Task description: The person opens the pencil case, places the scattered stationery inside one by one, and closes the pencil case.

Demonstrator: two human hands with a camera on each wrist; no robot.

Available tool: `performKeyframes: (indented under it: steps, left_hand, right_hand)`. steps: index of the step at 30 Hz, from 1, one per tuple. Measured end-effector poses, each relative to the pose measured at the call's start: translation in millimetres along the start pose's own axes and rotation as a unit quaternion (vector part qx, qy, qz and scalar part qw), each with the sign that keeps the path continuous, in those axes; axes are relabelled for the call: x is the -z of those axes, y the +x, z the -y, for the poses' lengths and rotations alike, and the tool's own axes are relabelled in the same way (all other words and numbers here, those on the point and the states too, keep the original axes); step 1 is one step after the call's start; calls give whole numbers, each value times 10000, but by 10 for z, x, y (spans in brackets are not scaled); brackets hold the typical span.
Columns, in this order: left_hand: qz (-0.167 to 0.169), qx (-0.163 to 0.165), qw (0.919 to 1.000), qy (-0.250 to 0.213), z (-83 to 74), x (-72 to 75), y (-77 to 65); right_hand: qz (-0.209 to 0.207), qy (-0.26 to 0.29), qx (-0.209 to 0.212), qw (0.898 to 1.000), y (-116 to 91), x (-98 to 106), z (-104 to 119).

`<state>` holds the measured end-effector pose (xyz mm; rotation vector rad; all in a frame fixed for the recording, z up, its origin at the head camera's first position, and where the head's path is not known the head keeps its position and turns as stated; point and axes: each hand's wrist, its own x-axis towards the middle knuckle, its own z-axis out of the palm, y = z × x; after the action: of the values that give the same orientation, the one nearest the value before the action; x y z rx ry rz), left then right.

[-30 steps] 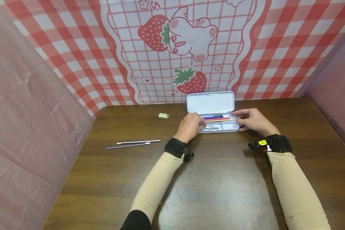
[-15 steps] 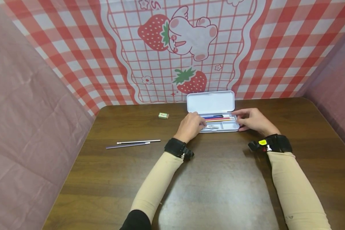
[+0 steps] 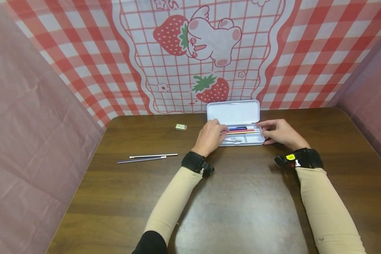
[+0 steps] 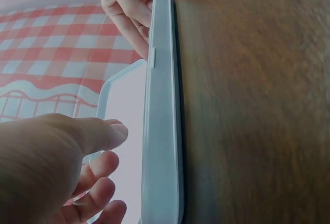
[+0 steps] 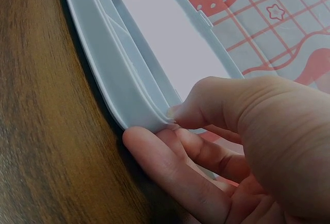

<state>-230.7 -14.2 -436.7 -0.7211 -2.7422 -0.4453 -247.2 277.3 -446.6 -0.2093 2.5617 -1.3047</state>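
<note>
A pale pencil case [image 3: 254, 140] lies on the table with its lid [image 3: 233, 111] raised against the back cloth. My right hand [image 3: 280, 134] grips its right end, thumb at the rim and fingers on the outside, as the right wrist view shows. Above the left end is my left hand [image 3: 208, 137], fingers loosely bent, with nothing seen between thumb and fingers in the left wrist view. Several pencils [image 3: 242, 131] lie in the long rear compartment. In front of them rests a small silvery tool shaped like a drawing compass [image 3: 235, 140]. My left hand hides the case's left end.
Two slim pencils [image 3: 153, 155] lie side by side on the table [image 3: 238, 197] at left. A small eraser [image 3: 181, 127] in a printed sleeve sits left of the case. A red-and-white checked cloth [image 3: 317, 53] hangs along the back edge.
My left hand has risen slightly away from the compass-shaped tool, which now shows more fully in the front compartment. My right hand keeps its hold on the case's end.
</note>
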Motion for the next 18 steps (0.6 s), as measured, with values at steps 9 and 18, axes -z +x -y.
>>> performKeyframes:
  steps: [9,18]
  left_hand:
    - [45,49,10000,-29,-4,13,4]
    - [15,13,9999,-156,46,38,-9]
  right_hand:
    - [-14,69,76,9999,14,3,2]
    - [2,70,105,9999,-18,5,-1]
